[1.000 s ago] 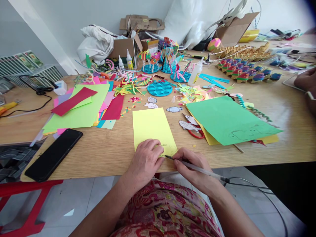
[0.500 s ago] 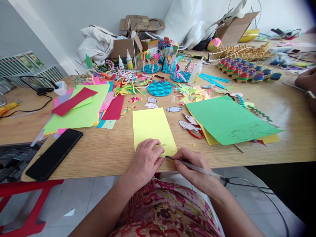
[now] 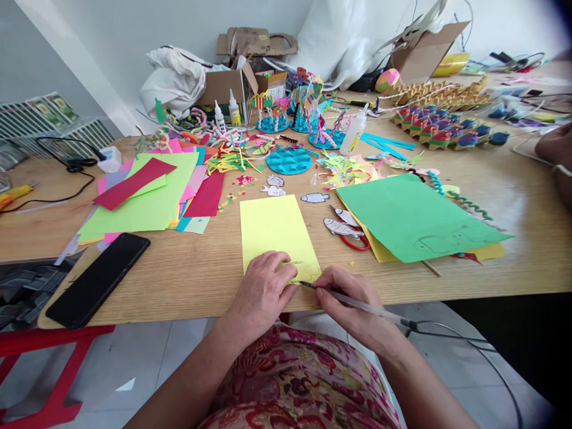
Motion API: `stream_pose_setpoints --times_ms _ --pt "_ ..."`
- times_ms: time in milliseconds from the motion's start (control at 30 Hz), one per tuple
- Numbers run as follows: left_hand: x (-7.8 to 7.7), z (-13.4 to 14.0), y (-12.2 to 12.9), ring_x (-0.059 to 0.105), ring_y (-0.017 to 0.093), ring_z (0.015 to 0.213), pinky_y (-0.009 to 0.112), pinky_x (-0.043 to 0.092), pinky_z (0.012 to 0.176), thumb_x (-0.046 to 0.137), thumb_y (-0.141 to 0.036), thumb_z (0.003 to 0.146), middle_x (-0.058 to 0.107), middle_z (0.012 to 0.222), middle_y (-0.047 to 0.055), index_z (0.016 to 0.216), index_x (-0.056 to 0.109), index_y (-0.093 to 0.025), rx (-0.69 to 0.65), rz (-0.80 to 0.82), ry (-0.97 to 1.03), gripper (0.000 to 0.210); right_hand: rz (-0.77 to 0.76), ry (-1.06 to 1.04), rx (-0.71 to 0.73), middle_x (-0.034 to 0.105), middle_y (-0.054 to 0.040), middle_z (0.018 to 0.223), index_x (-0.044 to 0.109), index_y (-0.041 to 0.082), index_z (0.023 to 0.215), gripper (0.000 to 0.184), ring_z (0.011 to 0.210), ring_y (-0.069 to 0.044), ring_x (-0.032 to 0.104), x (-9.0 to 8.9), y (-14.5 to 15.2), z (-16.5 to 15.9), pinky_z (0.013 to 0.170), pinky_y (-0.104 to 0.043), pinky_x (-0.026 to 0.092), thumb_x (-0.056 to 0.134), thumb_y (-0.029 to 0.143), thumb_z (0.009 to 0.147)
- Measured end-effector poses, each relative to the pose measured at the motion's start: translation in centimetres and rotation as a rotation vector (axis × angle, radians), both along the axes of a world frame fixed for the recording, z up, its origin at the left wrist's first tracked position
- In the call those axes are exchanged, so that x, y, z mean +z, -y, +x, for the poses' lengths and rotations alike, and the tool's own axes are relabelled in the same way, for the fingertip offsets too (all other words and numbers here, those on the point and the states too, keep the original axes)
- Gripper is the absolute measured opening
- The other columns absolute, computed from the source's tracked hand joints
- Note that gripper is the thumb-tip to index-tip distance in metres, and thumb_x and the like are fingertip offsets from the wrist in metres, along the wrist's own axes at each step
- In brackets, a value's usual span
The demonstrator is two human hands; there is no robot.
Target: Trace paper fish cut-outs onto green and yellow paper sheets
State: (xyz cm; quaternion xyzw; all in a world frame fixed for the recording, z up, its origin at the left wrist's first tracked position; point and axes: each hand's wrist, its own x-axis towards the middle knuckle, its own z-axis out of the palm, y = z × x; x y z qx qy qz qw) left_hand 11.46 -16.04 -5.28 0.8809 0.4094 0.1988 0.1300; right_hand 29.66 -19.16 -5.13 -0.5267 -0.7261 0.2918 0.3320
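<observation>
A sheet of yellow paper (image 3: pixel 274 226) lies at the table's front edge, with a thin dark outline drawn on its lower right corner. My left hand (image 3: pixel 267 287) presses down on the sheet's lower part, fingers bent and close together; what lies under them is hidden. In my right hand (image 3: pixel 346 292) is a pen (image 3: pixel 366 306) with a clear barrel, pinched near its dark tip. The tip touches the paper's bottom edge, close to my left thumb. Paper fish cutouts (image 3: pixel 315 197) lie beyond the sheet, and two more rest on red-handled scissors (image 3: pixel 357 241).
Right of the sheet lies green paper (image 3: pixel 420 214) with pencil outlines. A black phone (image 3: pixel 98 280) and stacked coloured papers (image 3: pixel 143 196) are at left. Glue bottles (image 3: pixel 356 130), a blue scalloped disc (image 3: pixel 289 160) and paper scraps stand further back. Another person's hand (image 3: pixel 556 146) shows at far right.
The pen tip has shifted very slightly to the right along the paper's lower edge. My left hand and the sheet stay in place.
</observation>
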Motion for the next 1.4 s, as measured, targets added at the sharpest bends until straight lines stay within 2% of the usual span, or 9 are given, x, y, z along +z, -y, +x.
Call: stream_pose_setpoints --times_ms 1400 --pt "-0.17 -0.06 0.00 0.049 0.021 0.103 0.038 0.041 0.089 0.061 -0.013 0.079 0.054 0.107 0.004 0.088 0.054 -0.019 0.001 -0.002 0.006 0.013 0.048 0.019 -0.002 0.052 0.0056 0.056 0.050 0.019 0.069 0.009 0.048 -0.009 0.044 -0.10 0.00 0.08 0.047 -0.020 0.030 0.048 0.014 0.076"
